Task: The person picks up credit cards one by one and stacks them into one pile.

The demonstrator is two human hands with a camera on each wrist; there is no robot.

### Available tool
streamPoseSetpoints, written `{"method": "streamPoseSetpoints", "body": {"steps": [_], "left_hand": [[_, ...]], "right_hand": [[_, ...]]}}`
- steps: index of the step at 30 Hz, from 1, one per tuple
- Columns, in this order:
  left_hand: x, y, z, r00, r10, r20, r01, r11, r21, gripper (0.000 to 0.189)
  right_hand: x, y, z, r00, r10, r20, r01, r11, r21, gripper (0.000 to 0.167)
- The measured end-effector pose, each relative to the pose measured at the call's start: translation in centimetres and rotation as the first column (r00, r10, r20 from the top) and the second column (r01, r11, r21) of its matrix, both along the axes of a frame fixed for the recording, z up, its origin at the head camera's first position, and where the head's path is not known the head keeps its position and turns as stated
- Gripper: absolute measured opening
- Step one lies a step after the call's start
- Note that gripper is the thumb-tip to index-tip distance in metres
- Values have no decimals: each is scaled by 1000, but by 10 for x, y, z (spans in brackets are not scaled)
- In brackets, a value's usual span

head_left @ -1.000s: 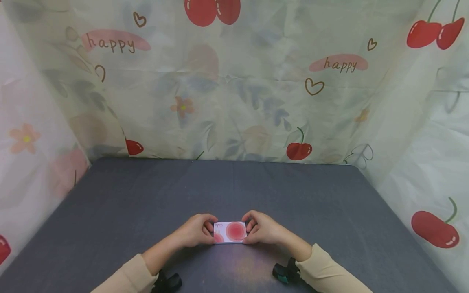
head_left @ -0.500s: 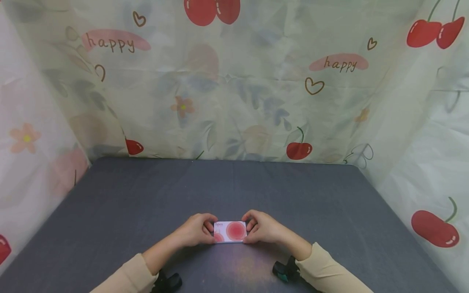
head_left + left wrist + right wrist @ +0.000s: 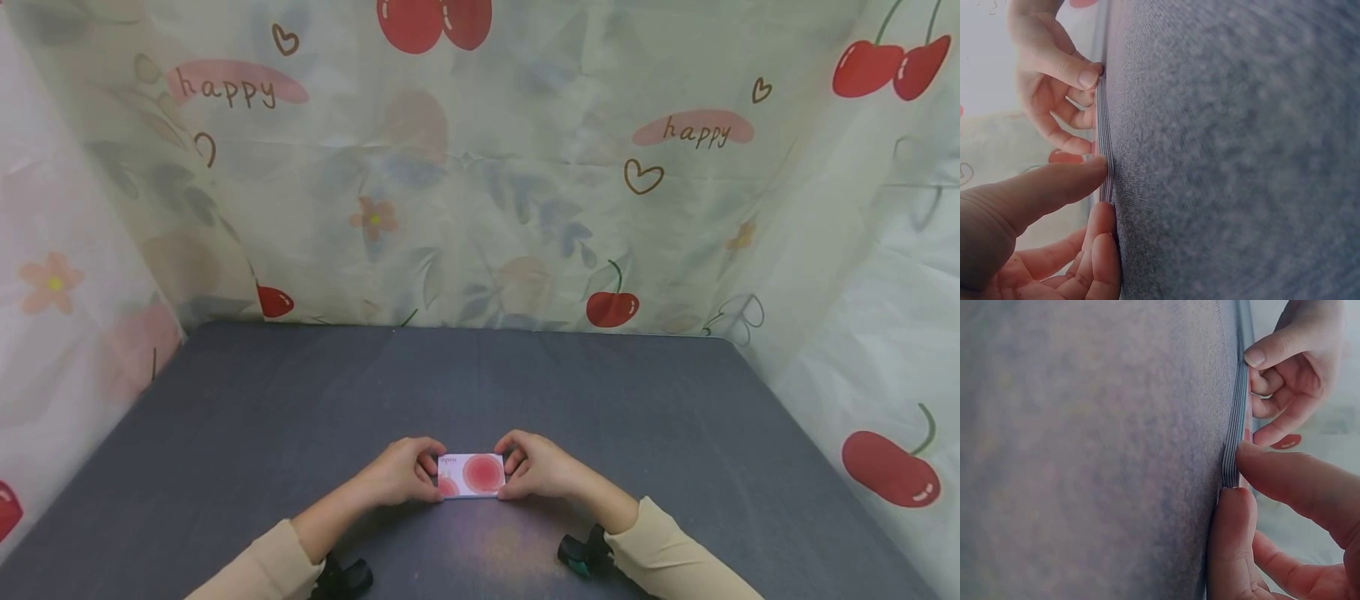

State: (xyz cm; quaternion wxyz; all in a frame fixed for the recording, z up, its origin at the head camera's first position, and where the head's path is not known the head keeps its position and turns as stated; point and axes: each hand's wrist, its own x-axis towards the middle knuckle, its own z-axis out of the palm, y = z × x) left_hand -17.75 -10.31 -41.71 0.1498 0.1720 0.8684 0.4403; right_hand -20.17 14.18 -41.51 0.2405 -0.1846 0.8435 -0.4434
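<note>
A small stack of cards point(image 3: 471, 476) lies flat on the dark grey table, its top card white and pink with a large red circle. My left hand point(image 3: 402, 472) grips its left end, thumb at the near corner and fingers at the far one. At the opposite end my right hand point(image 3: 542, 468) holds it the same way. Several thin layers show along the edge of the stack point(image 3: 1104, 122) in the left wrist view. The right wrist view shows this layered edge point(image 3: 1235, 425) too, low against the cloth, with both thumbs touching it.
The grey cloth-covered table point(image 3: 480, 383) stretches out around the hands. Behind it hangs a pale curtain point(image 3: 480, 208) printed with cherries, hearts and flowers. Black wrist devices point(image 3: 345, 577) sit under both forearms near the front.
</note>
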Motion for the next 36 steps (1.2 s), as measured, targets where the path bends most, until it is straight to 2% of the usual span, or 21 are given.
{"method": "streamPoseSetpoints", "body": {"steps": [12, 24, 36], "left_hand": [[-1, 0, 0, 1000, -5, 17, 5, 1000, 2, 54], [2, 2, 1, 1000, 9, -8, -10, 1000, -22, 53], [-2, 2, 1, 1000, -2, 6, 2, 1000, -18, 53]], "right_hand": [[0, 0, 0, 1000, 5, 1, -5, 1000, 6, 52], [0, 1, 0, 1000, 5, -2, -5, 1000, 2, 52], [1, 0, 3, 1000, 13, -3, -13, 1000, 17, 50]]}}
